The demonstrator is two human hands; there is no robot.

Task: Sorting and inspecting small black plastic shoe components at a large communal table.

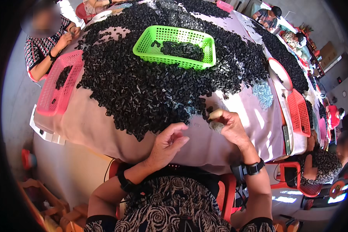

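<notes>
A broad heap of small black curved pieces [123,85] covers the cloth-topped table in front of me. My left hand [167,145] hovers at the heap's near edge, its fingers curled and the thumb held apart, with nothing visible between them. To its right, my right hand [234,129] is pinched, with pale coverings on the index finger and thumb. A small dark piece [210,120] shows at those fingertips; its exact shape is too small to tell. Tiny clear or silvery bits [190,110] lie among the black pieces just beyond my hands.
A green basket [174,31] with black pieces stands on the heap. Pink [52,110] and red [299,112] baskets sit at the left and right. Near the right one are a round tray [279,73] and a bluish-clear pile [263,94]. Other people sit around the tables.
</notes>
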